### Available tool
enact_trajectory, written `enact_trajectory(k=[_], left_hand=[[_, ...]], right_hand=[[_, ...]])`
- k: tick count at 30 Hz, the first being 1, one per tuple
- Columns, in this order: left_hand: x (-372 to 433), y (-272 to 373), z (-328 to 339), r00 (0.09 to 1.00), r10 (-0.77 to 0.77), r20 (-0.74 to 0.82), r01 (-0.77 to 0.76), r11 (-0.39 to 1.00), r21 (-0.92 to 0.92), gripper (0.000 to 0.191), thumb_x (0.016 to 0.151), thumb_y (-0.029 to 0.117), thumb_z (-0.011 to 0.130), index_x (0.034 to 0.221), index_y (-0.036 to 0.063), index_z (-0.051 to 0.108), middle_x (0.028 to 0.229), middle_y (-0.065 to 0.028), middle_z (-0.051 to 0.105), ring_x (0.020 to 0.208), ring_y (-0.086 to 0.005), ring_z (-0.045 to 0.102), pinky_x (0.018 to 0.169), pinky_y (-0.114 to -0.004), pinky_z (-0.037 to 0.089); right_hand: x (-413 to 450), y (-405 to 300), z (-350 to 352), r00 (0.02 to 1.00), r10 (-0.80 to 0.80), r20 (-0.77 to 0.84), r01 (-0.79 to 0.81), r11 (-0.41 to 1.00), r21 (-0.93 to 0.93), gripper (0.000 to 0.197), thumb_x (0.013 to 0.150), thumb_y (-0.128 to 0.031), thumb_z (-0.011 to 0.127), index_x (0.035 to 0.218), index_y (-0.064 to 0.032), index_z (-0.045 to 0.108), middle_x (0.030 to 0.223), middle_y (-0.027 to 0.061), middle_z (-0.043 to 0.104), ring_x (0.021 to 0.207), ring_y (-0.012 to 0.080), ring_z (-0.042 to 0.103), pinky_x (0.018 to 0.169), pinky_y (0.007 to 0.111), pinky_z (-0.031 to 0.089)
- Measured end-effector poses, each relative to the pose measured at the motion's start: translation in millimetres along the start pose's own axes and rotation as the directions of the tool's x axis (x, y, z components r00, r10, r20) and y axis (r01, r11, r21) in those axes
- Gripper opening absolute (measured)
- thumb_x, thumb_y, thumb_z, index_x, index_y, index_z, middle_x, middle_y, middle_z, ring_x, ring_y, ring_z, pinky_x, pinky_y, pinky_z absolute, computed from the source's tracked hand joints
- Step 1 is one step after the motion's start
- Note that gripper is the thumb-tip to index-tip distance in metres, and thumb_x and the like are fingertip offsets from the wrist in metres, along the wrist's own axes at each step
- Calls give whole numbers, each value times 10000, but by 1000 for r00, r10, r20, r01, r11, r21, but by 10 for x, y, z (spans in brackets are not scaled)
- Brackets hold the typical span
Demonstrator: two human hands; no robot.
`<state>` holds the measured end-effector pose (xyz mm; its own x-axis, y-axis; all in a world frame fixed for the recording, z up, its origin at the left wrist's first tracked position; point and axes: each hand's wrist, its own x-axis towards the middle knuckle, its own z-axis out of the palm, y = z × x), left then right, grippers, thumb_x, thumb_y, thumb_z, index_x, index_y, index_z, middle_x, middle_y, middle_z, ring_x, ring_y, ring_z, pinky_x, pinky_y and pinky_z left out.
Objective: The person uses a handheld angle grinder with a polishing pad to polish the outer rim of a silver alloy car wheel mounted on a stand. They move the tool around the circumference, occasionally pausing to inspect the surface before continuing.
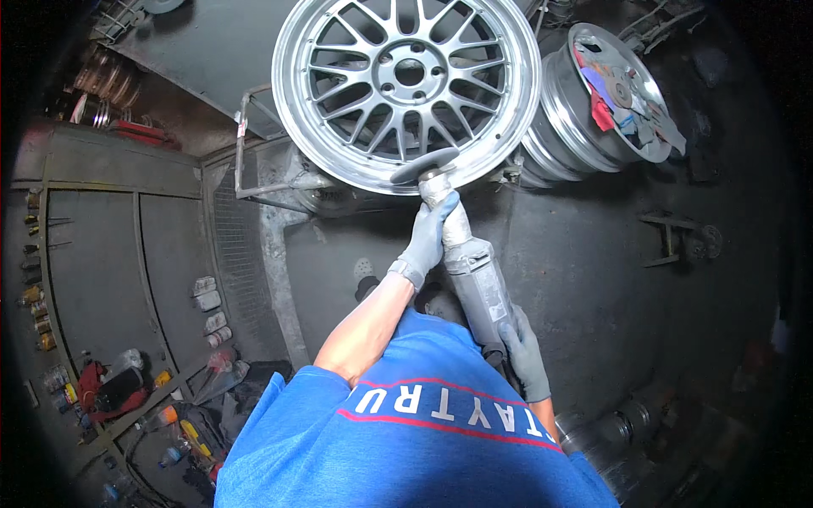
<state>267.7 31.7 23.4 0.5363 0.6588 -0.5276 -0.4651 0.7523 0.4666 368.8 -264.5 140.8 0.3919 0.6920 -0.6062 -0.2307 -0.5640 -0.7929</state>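
Observation:
Both hands wear grey work gloves and grip an angle grinder [481, 289] with a dusty grey body. My left hand [427, 238] wraps the neck behind the head, which is bound in pale wrapping. Farther back, my right hand [526, 355] holds the rear of the body near the cord end. A flat grey disc [424, 166] on the grinder overlaps the lower lip of a silver mesh-spoke alloy wheel [406, 173]. Whether the disc touches the lip or hovers over it, I cannot tell. The wheel faces up, with bolt holes around its open centre.
A metal pipe frame [240, 152] stands left of the wheel. On the right, another wheel rim [575, 127] carries cloths and abrasive discs [617, 92]. Shelving [92, 190] with bottles and cans lines the left. A small metal stand [668, 241] is on the right floor.

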Motion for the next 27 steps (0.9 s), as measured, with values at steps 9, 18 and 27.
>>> enact_trajectory(k=[9, 18, 27], left_hand=[[-205, 795, -400, 989, 122, -82, -88, 939, 333, 628, 982, 346, 866, 1447, 22, 595, 1224, -94, 712, 1042, -190, 727, 896, -372, 628], [-148, 477, -343, 997, 60, -55, -43, 960, 277, 592, 987, 328, 869, 1453, 78, 603, 1228, -41, 693, 1062, -151, 693, 924, -352, 604], [157, -267, 397, 998, -22, 56, 21, 999, 25, 474, 999, 284, 862, 1372, 118, 622, 1113, -24, 692, 964, -174, 711, 880, -382, 619]], right_hand=[[10, -35, 955, 993, 69, 99, -91, 965, 246, 584, 1148, -178, 582, 1658, 65, 431, 1600, 195, 570, 1479, 258, 533, 1247, 381, 400], [-17, 120, 697, 995, 73, 70, -91, 947, 307, 562, 1152, -179, 566, 1647, 62, 451, 1572, 185, 595, 1455, 257, 550, 1238, 371, 404], [-62, -224, -274, 983, 161, -92, -159, 987, 28, 578, 1144, -261, 617, 1647, -18, 468, 1456, 152, 651, 1157, 174, 673, 871, 309, 591]])
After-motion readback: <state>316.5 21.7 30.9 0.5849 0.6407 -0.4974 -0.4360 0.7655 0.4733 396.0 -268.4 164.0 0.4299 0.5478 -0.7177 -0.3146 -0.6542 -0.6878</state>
